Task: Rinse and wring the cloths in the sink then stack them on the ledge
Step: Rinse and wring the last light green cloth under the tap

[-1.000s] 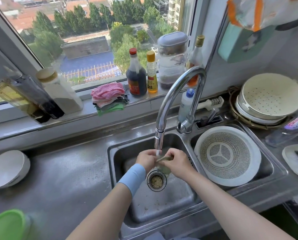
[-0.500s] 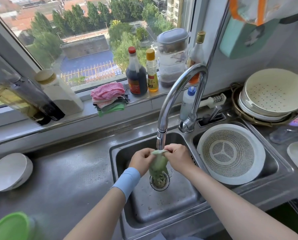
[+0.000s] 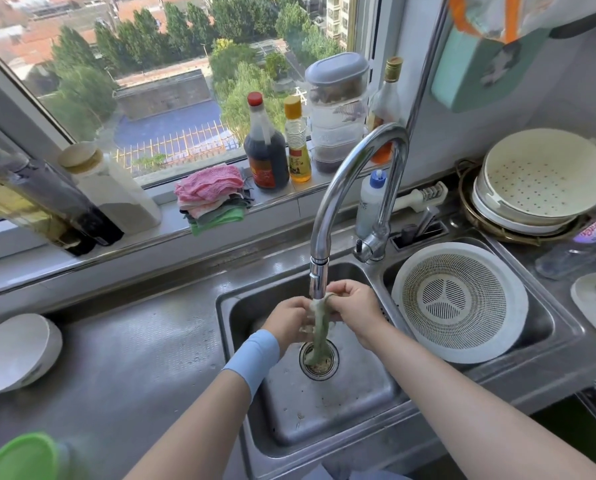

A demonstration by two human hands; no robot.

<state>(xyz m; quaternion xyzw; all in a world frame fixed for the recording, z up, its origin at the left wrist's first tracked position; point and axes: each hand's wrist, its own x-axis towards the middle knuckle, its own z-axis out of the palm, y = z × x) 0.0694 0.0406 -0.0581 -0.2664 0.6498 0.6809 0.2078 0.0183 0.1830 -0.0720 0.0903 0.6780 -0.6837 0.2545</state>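
Note:
A wet pale green cloth [image 3: 319,327] hangs in a long twisted strip under the faucet spout [image 3: 318,278], its lower end reaching the drain strainer [image 3: 319,358]. My left hand [image 3: 287,322] grips its left side and my right hand [image 3: 355,310] pinches its top edge, both over the left sink basin [image 3: 324,407]. On the window ledge [image 3: 282,202] lies a stack of folded cloths [image 3: 213,199], pink on top and green at the bottom.
Bottles [image 3: 265,150] and a stacked container [image 3: 338,109] stand on the ledge right of the stack; jars [image 3: 112,188] to its left. A white colander [image 3: 459,303] fills the right basin. A white bowl [image 3: 15,351] and a green lid [image 3: 22,459] sit on the left counter.
The cloth was bunched between my hands low in the basin; both hands have risen and drawn it up, so it now hangs stretched down from them.

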